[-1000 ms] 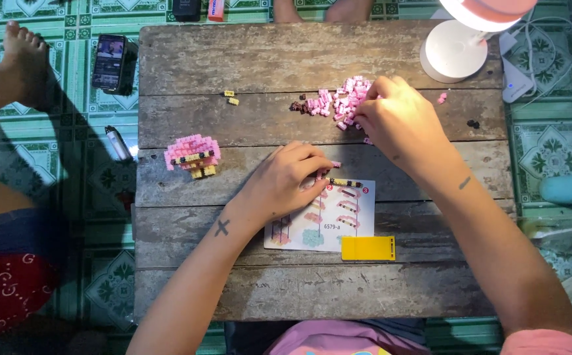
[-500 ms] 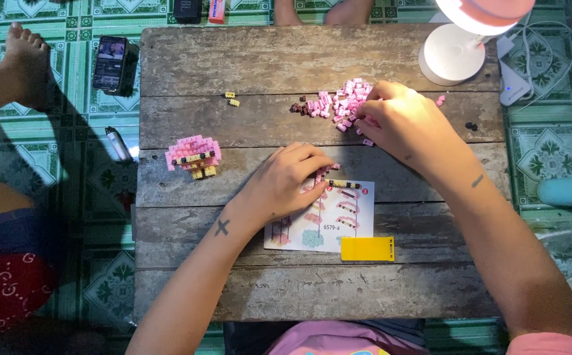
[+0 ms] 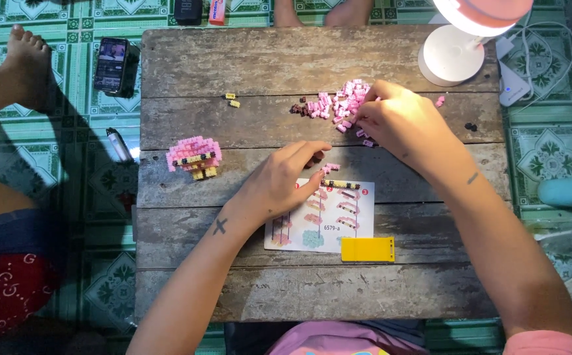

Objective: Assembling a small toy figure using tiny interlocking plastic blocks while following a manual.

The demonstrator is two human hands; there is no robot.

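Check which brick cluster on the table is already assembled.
The pink model at the table's left: bricks locked into one rounded shape. The pink pile under the right hand and the two yellow bricks lie loose.

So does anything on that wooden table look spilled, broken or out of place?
Nothing looks broken. A few bricks lie apart from the pink pile: two yellow ones to its left, one pink and one dark to its right.

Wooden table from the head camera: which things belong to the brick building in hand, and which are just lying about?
In use: pile of pink bricks under the right hand; small strip of bricks by the left hand; instruction sheet; pink model; yellow tool.

Lying about: phone; lamp; lighter.
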